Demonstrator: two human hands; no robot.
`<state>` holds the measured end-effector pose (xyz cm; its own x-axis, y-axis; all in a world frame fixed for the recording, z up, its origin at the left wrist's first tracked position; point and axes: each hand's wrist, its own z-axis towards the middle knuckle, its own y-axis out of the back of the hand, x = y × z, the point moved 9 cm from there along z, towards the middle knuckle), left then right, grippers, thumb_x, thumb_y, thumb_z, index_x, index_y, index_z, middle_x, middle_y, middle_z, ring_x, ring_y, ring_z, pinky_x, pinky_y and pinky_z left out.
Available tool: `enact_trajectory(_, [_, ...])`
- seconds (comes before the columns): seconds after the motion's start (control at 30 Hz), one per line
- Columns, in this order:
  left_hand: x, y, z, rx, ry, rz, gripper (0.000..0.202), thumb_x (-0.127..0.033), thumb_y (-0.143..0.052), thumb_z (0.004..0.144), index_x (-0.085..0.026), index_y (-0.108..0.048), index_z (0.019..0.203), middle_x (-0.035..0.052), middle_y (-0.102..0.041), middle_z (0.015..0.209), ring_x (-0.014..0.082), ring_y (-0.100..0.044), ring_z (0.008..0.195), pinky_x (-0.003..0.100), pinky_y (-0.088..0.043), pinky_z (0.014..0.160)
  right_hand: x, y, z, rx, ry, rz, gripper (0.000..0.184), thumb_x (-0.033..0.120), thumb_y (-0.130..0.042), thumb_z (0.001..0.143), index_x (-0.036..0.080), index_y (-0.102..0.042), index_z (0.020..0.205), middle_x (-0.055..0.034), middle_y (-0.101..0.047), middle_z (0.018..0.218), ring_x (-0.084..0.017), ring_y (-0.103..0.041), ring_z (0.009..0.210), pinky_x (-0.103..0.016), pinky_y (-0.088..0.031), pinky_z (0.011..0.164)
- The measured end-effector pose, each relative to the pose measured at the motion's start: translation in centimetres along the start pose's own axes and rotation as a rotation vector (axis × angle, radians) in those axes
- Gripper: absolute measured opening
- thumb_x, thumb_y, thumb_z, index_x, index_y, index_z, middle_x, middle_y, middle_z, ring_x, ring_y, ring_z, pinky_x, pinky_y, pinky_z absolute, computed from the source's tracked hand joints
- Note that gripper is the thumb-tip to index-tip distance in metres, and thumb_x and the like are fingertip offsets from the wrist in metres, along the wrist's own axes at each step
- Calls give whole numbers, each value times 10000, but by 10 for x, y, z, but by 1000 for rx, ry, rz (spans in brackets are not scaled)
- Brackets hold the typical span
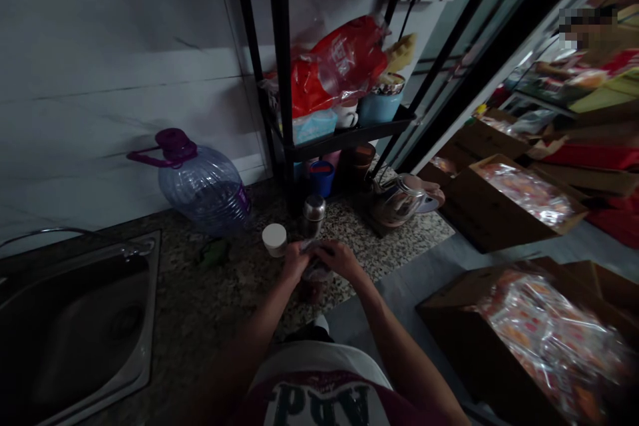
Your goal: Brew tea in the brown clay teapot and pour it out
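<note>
My left hand (297, 259) and my right hand (337, 258) come together over the front of the granite counter. Between them, fingers of both are closed on a translucent plastic bag (318, 271). Something reddish shows dimly below it, too dark and blurred to name. Just left of my left hand stands a small white tub (274, 239). A shiny metal canister (314, 213) is upright right behind the bag.
A large water jug (204, 186) with a purple cap stands left, beside a steel sink (144, 319). A glass kettle (399, 200) sits right. Behind is a black shelf rack (349, 136) with a red bag (344, 60). Open cardboard boxes (469, 213) hold wrapped packets.
</note>
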<state>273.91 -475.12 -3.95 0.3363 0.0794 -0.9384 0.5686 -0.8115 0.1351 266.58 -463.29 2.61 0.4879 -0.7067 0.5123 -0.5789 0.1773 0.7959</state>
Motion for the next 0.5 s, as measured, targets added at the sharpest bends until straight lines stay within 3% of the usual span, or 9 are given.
enact_trajectory(0.1, [-1,1,1,-21,-17,14,189,-189,-685,628,-123,-766,786,15,-740,693,223,-636,724,308,-476,720,-2,2,1,-19,-71,-35,275,346,-497,958,217,-736,998,-47,-759,976,-168,-685,911,-224,-438,748])
enact_trajectory(0.23, [-2,3,-1,-57,-33,-12,175,-239,-643,670,-131,-756,747,26,-739,695,225,-637,724,312,-478,705,-1,4,3,-54,-146,-97,296,347,-550,911,200,-725,1098,-97,-748,1079,-223,-679,1005,-263,-448,786])
enact_trajectory(0.5, [4,8,-1,-160,-6,-131,211,-271,-634,657,-139,-730,791,44,-750,740,215,-659,721,319,-512,704,5,5,5,-12,-86,-141,282,323,-610,839,232,-717,1084,-74,-741,1099,-224,-678,1030,-273,-461,812])
